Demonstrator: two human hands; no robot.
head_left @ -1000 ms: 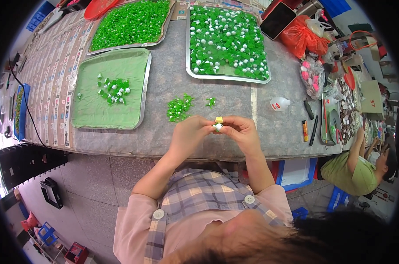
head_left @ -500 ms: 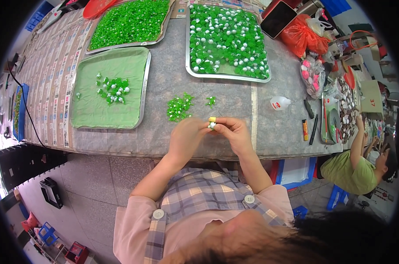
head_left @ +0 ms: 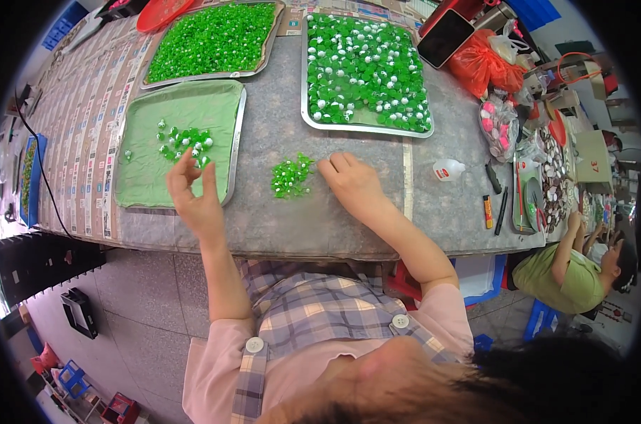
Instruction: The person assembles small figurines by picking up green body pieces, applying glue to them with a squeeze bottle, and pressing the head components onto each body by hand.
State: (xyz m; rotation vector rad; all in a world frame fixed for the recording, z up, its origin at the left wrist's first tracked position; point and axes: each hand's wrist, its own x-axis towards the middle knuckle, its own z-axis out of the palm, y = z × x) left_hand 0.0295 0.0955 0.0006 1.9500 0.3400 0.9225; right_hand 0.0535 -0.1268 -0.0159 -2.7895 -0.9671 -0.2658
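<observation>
My left hand (head_left: pixel 197 201) reaches over the near edge of a green-lined tray (head_left: pixel 151 187), thumb and fingers apart. Just past its fingertips lies a loose group of small green pieces with white, dark-marked balls (head_left: pixel 186 138). On the table, my right hand (head_left: pixel 354 182) rests with its fingers bent down and together; whatever is under the fingertips is hidden. Left of that hand sits a small pile of green sprig-like pieces with white dots (head_left: pixel 291 177).
Behind stand a tray heaped with green sprigs (head_left: pixel 214 42) and a tray of green-and-white pieces (head_left: pixel 366 71). On the right are a white bottle (head_left: pixel 449 169), a lighter (head_left: pixel 488 212), a black pen (head_left: pixel 502 213) and red bags (head_left: pixel 472 60). A person in green (head_left: pixel 574 275) sits at far right.
My hands, together over the table edge before, have parted. The left moved to the lined tray; the right moved forward onto the spot of a small separate sprig clump, now covered.
</observation>
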